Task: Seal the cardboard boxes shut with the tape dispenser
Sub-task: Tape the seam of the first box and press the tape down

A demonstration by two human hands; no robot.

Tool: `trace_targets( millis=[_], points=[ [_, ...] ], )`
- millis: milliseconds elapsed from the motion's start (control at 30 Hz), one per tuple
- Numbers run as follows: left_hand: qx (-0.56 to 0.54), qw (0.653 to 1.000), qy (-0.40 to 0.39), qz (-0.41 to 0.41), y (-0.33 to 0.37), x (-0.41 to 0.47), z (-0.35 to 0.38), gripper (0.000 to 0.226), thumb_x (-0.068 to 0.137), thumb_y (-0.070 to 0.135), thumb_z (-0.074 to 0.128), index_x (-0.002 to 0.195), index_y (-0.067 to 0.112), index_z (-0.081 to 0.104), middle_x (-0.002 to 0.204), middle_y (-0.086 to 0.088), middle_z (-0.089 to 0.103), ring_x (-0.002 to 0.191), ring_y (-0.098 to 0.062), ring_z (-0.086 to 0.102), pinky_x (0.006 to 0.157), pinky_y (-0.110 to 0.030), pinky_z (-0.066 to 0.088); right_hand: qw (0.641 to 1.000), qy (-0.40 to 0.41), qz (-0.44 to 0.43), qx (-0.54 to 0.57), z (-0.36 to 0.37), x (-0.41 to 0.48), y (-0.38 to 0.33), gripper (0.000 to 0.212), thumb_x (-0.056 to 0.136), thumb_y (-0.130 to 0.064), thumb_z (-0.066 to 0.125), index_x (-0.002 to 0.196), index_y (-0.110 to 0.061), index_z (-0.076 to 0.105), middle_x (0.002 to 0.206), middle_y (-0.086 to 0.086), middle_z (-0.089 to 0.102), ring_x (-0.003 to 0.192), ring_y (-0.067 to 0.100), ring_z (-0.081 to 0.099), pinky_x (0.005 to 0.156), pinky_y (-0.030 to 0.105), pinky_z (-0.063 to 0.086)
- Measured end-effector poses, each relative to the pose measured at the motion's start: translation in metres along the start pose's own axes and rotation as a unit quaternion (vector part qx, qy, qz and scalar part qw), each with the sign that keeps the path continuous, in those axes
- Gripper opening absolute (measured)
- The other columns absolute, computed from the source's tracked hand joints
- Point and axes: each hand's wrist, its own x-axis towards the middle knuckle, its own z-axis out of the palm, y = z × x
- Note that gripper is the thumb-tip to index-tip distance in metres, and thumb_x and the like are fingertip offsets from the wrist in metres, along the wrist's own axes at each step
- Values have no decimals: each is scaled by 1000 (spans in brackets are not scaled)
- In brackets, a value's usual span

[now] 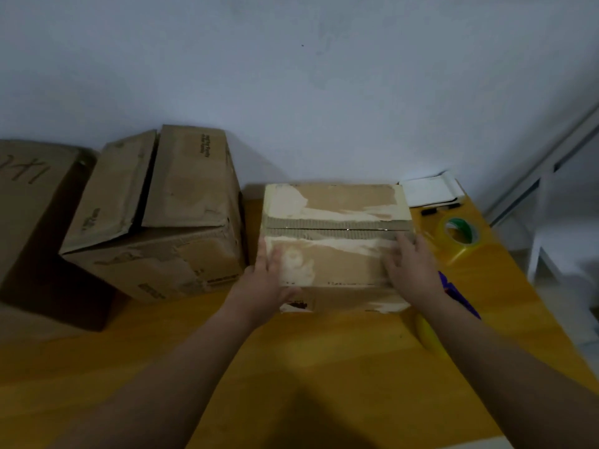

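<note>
both hands (270,277) (410,267) flat on the closed cardboard box (334,205)

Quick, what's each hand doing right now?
Left hand: open, flat on top of the small box.
Right hand: open, flat on the same box.

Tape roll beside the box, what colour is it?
The tape roll is yellowish with a green core; the head view shows it.

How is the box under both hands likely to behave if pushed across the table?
The box probably slides rather than tips: it sits flat and looks wider than tall. Its top flaps may give under the left hand and right hand, as a dark gap runs along the middle seam. Torn facing suggests weakened cardboard.
</note>
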Motion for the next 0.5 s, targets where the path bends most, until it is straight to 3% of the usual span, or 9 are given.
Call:
trace_targets(
  millis=[100, 200, 300, 400, 500],
  points=[
    [-8, 1000, 3, -14, 7, 5, 0, 89, 90, 60, 42, 149, 21, -12, 156, -9, -22, 130, -35, 33, 99, -43, 40, 998, -19, -28, -59, 6, -12, 7, 72, 83, -71, 42, 144, -35, 27, 158, 10, 6, 143, 36, 10, 114, 51, 14],
    [-21, 998, 0, -56, 13, 18, -8, 87, 89, 57, 48, 151, 23, -4, 156, -11, -19, 132, -38, 32, 99, -44, 40, 993, -71, -52, -77, 4, -1, 10, 95, 66, -87, 33, 147, -44, 11, 159, 9, -9, 144, 36, -7, 113, 54, 8],
    [-25, 995, -9, -91, 20, 37, -16, 85, 89, 55, 52, 151, 26, 1, 156, -18, -5, 129, -42, 36, 99, -46, 41, 986, -87, -76, -120, -1, 24, 9, 103, 60, -88, 25, 149, -42, 0, 158, 15, -14, 143, 37, -13, 114, 52, 3],
    [-40, 993, 18, -114, 25, 56, -23, 84, 87, 53, 55, 150, 27, 6, 145, -19, 22, 117, -37, 45, 94, -44, 45, 980, -80, -100, -152, -3, 49, 4, 96, 71, -83, 25, 150, -38, -2, 157, 19, -11, 143, 39, -12, 113, 52, -7],
    [15, 990, 45, -131, 31, 70, -30, 80, 87, 59, 52, 148, 27, 12, 133, -17, 35, 113, -33, 42, 90, -41, 42, 978, -68, -116, -157, -1, 70, -5, 83, 85, -72, 33, 152, -34, 3, 159, 15, -6, 145, 34, -10, 113, 54, -8]
  ],
)
